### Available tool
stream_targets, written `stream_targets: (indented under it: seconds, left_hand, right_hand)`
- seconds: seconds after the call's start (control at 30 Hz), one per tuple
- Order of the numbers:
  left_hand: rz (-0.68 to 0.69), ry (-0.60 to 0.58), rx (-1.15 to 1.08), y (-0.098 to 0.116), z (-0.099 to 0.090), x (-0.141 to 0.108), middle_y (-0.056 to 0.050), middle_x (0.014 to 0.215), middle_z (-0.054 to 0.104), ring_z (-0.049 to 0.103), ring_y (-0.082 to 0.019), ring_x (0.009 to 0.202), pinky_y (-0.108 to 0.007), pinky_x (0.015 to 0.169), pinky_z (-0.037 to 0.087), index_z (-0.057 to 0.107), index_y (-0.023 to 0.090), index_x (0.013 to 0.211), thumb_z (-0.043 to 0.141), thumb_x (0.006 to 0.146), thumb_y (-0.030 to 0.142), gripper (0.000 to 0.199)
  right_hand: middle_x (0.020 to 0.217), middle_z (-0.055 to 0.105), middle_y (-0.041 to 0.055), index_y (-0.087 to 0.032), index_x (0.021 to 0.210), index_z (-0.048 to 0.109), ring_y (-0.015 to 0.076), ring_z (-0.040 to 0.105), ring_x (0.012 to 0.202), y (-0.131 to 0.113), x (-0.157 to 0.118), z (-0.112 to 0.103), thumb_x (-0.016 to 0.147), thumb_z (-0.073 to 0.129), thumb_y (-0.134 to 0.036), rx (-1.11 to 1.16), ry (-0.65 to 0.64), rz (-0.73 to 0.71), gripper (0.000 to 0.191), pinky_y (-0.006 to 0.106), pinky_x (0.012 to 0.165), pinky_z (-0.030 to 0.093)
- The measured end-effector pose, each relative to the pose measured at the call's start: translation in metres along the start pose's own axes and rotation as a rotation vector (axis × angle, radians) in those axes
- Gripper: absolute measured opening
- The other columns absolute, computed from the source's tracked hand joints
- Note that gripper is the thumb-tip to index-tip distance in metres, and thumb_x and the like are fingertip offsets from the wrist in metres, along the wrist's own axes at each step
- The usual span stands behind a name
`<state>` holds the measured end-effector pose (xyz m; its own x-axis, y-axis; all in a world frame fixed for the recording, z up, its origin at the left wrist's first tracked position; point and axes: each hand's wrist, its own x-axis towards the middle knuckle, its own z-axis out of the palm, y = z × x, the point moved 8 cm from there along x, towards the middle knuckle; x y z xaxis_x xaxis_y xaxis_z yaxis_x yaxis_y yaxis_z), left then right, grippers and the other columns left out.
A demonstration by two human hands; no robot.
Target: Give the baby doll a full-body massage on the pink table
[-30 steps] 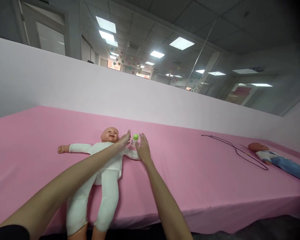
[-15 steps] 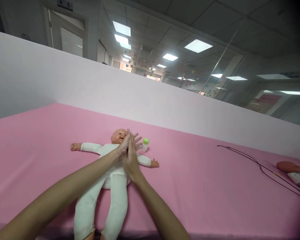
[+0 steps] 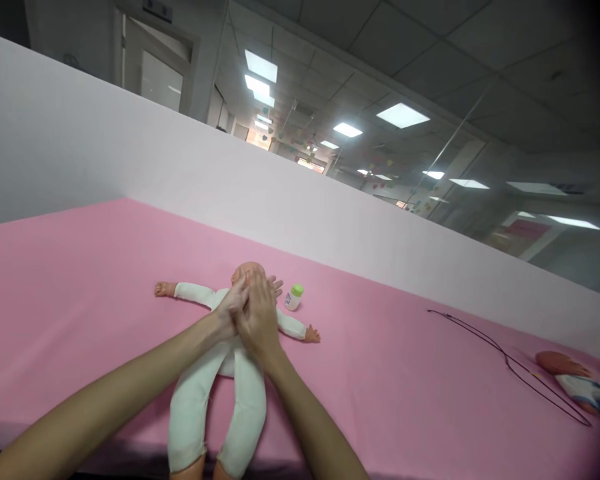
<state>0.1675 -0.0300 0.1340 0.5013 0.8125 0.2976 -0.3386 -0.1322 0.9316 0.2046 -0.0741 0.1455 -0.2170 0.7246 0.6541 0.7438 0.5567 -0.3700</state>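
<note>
A baby doll in a white body suit [image 3: 249,393] lies on its back with arms spread on a pink-covered surface [image 3: 380,387]. Over its chest and face, my left hand [image 3: 230,308] and my right hand [image 3: 260,317] are pressed against each other, palm to palm. Fingers of both hands are stretched out, and nothing shows between them. The hands hide much of the doll's face and chest. Beside the doll's head stands a small bottle with a green cap [image 3: 294,297], slightly tilted in view.
A thin dark cord [image 3: 503,353] lies on the right of the pink surface, near a second doll [image 3: 563,365] at the right edge. Behind runs a low white wall [image 3: 280,207] with glass above it.
My hands have turned against each other, so the back of my right hand shows more and the doll's face is more covered. The view has shifted slightly.
</note>
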Motion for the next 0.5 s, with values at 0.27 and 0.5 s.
stream_targets:
  seconds: [0.27,0.5]
  left_hand:
    - [0.163,0.165,0.697,-0.031,-0.099,-0.035,-0.011,0.165,0.045,0.038,-0.033,0.155,-0.051,0.131,0.023,0.049,0.019,0.159,0.036,0.106,0.062,0.069]
    - [0.274,0.102,1.165,-0.073,-0.127,-0.040,-0.013,0.149,0.064,0.055,-0.031,0.143,-0.057,0.127,0.026,0.064,0.023,0.142,0.044,0.106,0.047,0.048]
  right_hand:
    - [0.159,0.053,0.0151,-0.019,0.154,0.053,0.0357,0.045,0.151,0.128,-0.038,0.001,0.103,0.039,-0.070,0.094,-0.052,0.403,0.074,0.057,0.126,0.033]
    - [0.120,0.076,0.0140,-0.024,0.116,0.072,0.0350,0.067,0.118,0.138,-0.057,0.012,0.104,0.040,-0.063,0.005,-0.050,0.373,0.052,0.049,0.104,0.049]
